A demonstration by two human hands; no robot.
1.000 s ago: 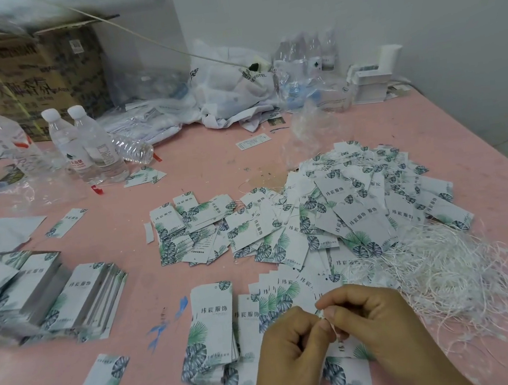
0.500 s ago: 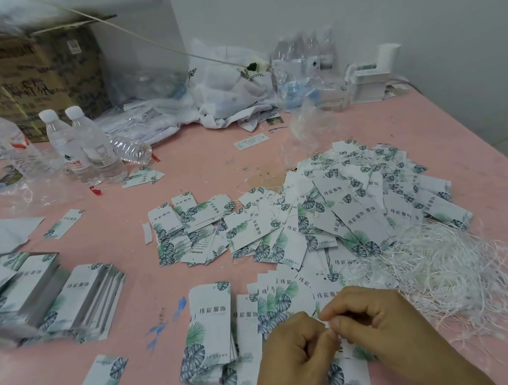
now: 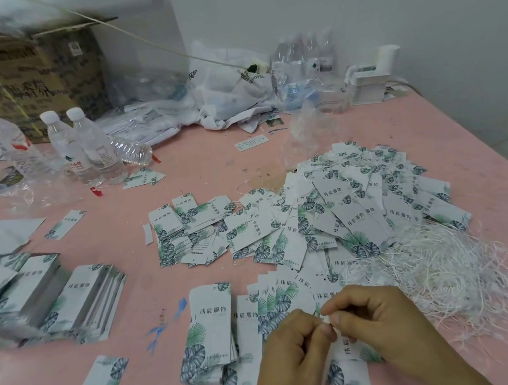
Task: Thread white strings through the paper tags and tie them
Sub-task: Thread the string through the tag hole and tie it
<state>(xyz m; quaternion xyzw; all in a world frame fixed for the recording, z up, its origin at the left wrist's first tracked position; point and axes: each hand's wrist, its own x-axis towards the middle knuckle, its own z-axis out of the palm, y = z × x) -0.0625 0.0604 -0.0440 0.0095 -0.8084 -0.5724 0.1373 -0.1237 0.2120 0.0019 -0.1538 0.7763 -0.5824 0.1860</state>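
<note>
Both hands, left hand (image 3: 290,345) and right hand (image 3: 376,320), pinch one white string (image 3: 326,319) above the paper tag (image 3: 350,371), left of the string pile (image 3: 439,275). String: light, limp; grip near its ends.

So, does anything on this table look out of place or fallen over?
Yes. One clear plastic bottle lies on its side on the pink table, beside two upright white-capped bottles. The white strings sprawl in a loose tangle at the right.
</note>
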